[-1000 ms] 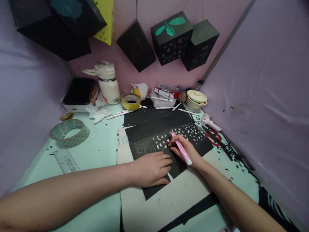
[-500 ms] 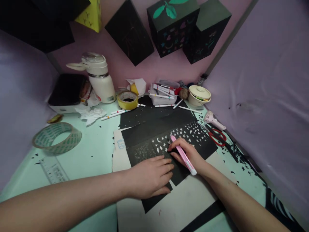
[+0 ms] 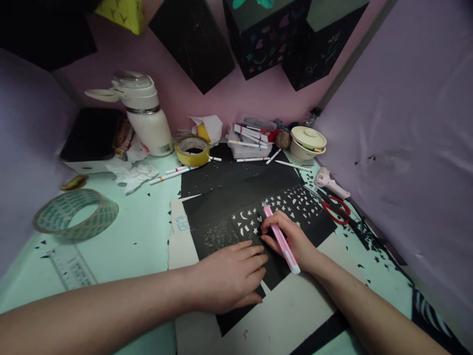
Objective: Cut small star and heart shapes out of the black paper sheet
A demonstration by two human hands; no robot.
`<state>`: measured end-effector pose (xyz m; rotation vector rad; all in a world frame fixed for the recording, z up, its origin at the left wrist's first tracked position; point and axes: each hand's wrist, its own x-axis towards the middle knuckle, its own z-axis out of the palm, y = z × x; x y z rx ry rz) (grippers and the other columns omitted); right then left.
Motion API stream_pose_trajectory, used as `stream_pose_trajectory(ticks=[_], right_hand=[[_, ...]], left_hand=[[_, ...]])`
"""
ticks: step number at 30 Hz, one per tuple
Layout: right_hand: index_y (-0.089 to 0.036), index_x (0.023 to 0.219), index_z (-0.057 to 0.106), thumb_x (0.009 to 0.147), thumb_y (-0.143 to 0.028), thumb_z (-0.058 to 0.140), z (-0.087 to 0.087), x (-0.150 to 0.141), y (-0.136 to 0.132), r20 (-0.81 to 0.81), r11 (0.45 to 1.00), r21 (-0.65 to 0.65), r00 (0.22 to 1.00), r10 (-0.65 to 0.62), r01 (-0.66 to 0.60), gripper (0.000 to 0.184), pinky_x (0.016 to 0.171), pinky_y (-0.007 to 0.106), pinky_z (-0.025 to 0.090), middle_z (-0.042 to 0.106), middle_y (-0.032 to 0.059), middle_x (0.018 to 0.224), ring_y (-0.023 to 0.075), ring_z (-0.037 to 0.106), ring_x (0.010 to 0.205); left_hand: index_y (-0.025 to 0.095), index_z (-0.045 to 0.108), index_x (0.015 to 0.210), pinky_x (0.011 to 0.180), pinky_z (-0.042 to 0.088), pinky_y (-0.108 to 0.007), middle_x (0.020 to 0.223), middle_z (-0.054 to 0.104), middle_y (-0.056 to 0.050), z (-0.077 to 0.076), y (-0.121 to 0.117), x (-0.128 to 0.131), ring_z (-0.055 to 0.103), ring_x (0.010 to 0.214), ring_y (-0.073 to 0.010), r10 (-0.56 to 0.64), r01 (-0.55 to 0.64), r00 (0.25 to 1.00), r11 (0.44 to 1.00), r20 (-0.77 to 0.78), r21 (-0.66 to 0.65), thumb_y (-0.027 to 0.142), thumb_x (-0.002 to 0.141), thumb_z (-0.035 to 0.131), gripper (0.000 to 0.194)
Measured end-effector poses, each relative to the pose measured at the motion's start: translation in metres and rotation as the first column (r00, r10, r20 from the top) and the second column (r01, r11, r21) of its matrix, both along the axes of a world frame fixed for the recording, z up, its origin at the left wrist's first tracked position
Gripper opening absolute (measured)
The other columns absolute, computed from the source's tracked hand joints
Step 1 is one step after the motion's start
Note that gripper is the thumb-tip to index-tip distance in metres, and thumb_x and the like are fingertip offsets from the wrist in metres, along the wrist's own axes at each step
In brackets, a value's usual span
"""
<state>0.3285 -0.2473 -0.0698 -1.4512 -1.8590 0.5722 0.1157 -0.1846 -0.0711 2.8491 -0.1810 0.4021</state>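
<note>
My right hand [image 3: 290, 236] grips a pink craft knife [image 3: 281, 240], its tip end over the black paper [image 3: 214, 212] near a cut-out heart. Stars, moons, hearts and small angular shapes are cut through the paper, and white shows in the holes. Pale drawn outlines cover the part left of them. My left hand [image 3: 232, 276] lies flat on the lower part of the paper, fingers stretched out and thumb apart. Under the paper is a pale board [image 3: 288, 310]. The knife's blade is too small to make out.
Rolls of tape [image 3: 76, 214] and a clear ruler [image 3: 72, 266] lie left. At the back stand a white flask [image 3: 150, 123], a box of markers [image 3: 249, 140] and a lidded bowl [image 3: 308, 143]. Red-handled scissors [image 3: 336, 209], a glue gun [image 3: 331, 183] and black scraps lie right.
The camera view has shifted slightly, so the background sits a little differently. My right hand and the craft knife have barely moved over the paper. My left hand stays flat.
</note>
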Motion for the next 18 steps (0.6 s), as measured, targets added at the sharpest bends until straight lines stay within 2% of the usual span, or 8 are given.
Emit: stream_pose_trajectory(ticks=[7, 12, 14, 16, 18], right_hand=[[-0.022, 0.097, 0.056, 0.089, -0.014, 0.058, 0.0020, -0.0023, 0.0027, 0.107, 1.000, 0.023, 0.994, -0.005, 0.003, 0.013, 0.074, 0.030, 0.044, 0.057, 0.0040, 0.090, 0.0183, 0.054, 0.083], [-0.023, 0.094, 0.056, 0.090, -0.012, 0.054, 0.0032, -0.0039, 0.0054, 0.178, 0.995, 0.057, 0.982, 0.065, -0.077, 0.012, 0.071, 0.031, 0.042, 0.057, 0.0023, 0.082, 0.0179, 0.051, 0.077], [-0.022, 0.092, 0.055, 0.089, -0.014, 0.056, 0.0023, -0.0027, 0.0056, 0.134, 0.997, 0.043, 0.990, 0.050, -0.056, 0.009, 0.069, 0.030, 0.043, 0.057, 0.0023, 0.082, 0.0176, 0.051, 0.077], [-0.022, 0.091, 0.054, 0.087, -0.018, 0.060, 0.0026, -0.0003, 0.0053, 0.019, 0.999, 0.011, 0.999, -0.046, 0.046, 0.008, 0.065, 0.028, 0.043, 0.055, 0.0011, 0.080, 0.0160, 0.051, 0.071], [-0.023, 0.091, 0.053, 0.087, -0.022, 0.062, 0.0051, 0.0021, 0.0047, -0.137, 0.986, -0.027, 0.976, -0.168, 0.166, 0.009, 0.061, 0.027, 0.044, 0.055, 0.0000, 0.078, 0.0145, 0.052, 0.066]], left_hand=[[0.010, 0.061, 0.110, 0.108, 0.036, -0.043, 0.123, 0.062, -0.013, -0.0020, 0.0000, 0.0005, 0.052, 0.121, -0.0280, 0.001, -0.001, 1.000, 1.000, -0.001, 0.007, 0.046, 0.094, 0.041, 0.044], [0.010, 0.062, 0.110, 0.107, 0.037, -0.043, 0.122, 0.062, -0.013, -0.0047, 0.0003, 0.0008, 0.052, 0.121, -0.0287, -0.001, 0.001, 1.000, 1.000, 0.012, -0.002, 0.046, 0.094, 0.042, 0.044], [0.010, 0.061, 0.111, 0.107, 0.037, -0.043, 0.123, 0.062, -0.014, -0.0040, 0.0002, 0.0005, 0.052, 0.121, -0.0287, -0.004, 0.004, 1.000, 1.000, 0.008, -0.006, 0.045, 0.094, 0.042, 0.044], [0.010, 0.061, 0.112, 0.107, 0.037, -0.043, 0.123, 0.062, -0.014, -0.0027, 0.0000, 0.0003, 0.052, 0.122, -0.0285, -0.006, 0.006, 1.000, 1.000, 0.008, 0.000, 0.045, 0.094, 0.043, 0.044], [0.009, 0.061, 0.114, 0.106, 0.038, -0.043, 0.122, 0.063, -0.014, -0.0013, -0.0008, 0.0001, 0.053, 0.121, -0.0285, -0.001, 0.001, 1.000, 1.000, 0.011, 0.020, 0.044, 0.094, 0.043, 0.044]])
